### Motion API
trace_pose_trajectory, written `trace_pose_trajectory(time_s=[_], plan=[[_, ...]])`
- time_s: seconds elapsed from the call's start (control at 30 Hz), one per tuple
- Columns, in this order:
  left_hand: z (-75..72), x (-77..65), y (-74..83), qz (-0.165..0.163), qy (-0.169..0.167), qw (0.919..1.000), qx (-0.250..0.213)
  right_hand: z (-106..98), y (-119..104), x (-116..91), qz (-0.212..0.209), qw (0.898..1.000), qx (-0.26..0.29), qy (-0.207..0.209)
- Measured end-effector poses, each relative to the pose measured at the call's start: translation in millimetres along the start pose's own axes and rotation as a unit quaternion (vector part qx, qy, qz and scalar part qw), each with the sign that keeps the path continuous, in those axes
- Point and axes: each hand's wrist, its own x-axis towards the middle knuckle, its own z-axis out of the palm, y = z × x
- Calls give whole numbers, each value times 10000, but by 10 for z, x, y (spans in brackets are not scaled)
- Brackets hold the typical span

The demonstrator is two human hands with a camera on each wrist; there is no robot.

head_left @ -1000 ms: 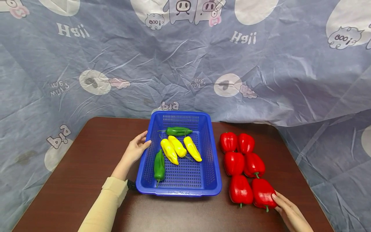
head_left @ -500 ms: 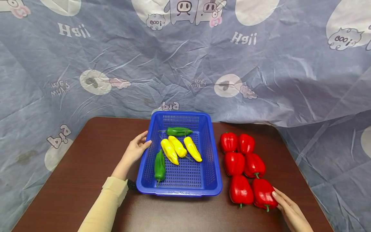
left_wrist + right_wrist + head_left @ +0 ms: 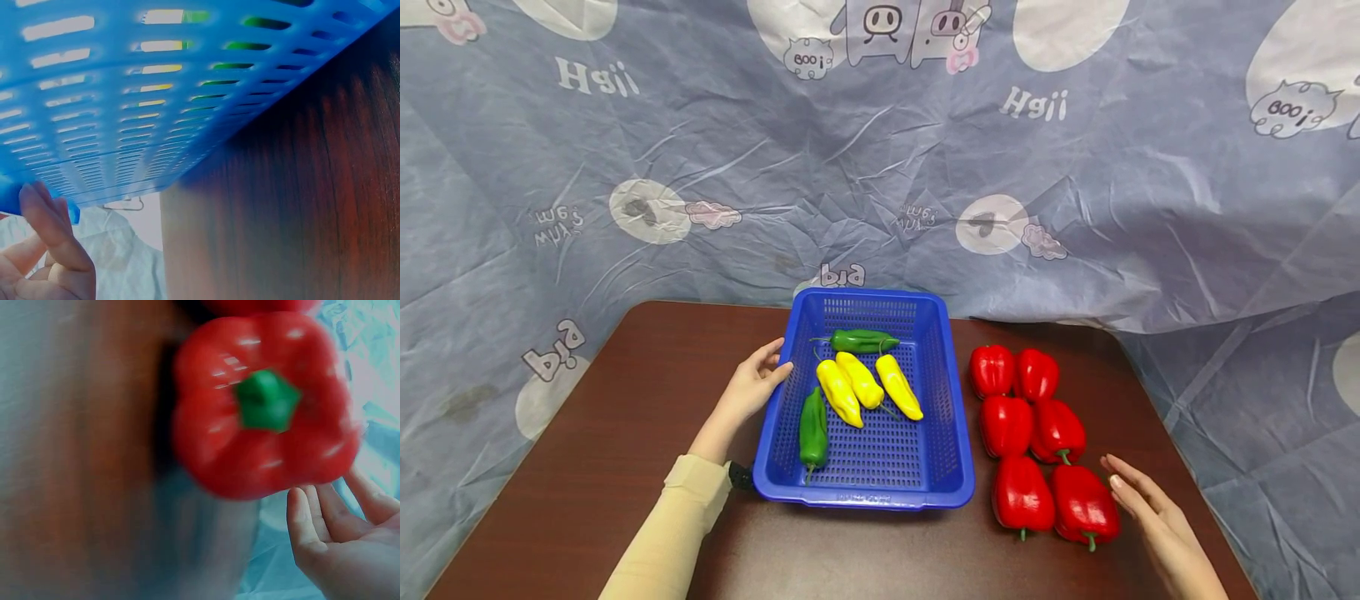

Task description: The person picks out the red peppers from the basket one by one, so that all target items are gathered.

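A blue plastic basket (image 3: 863, 497) holds yellow peppers (image 3: 841, 393) and green peppers (image 3: 813, 429). My left hand (image 3: 752, 383) grips its left rim, the thumb over the edge and the fingers outside it. In the left wrist view, that hand (image 3: 53, 250) is at the end of the slotted basket wall (image 3: 94, 147). To the right of the basket, several red bell peppers stand close together in two columns. The nearest right bell pepper (image 3: 1084, 504) has my right hand (image 3: 1161, 521) beside it, fingers extended and holding nothing. Its green stem (image 3: 265, 400) faces the right wrist camera.
Everything stands on a dark brown wooden table (image 3: 595, 450). A grey-blue printed cloth (image 3: 820, 150) hangs behind and along the sides. The other red bell peppers (image 3: 1006, 425) sit near the basket's right wall.
My right hand has let go of the nearest right bell pepper and drawn away to the right, its fingers spreading. The left hand and the basket have stayed put.
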Motion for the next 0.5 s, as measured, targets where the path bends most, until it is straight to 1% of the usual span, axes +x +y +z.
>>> trace_pose_trajectory(time_s=[0.1, 0.2, 0.33, 0.5], plan=[[-7, -1, 10, 106, -7, 9998, 152, 23, -138, 52, 3, 9991, -405, 112], [-35, -9, 31, 192, -56, 9993, 329, 61, -296, 120, -108, 9979, -630, 136], [-114, -36, 98, 248, -151, 9981, 550, 135, -549, 221, -446, 9965, -712, 34], [-272, -86, 206, 335, -216, 9968, 695, 288, -902, 333, -831, 9940, -705, -136]])
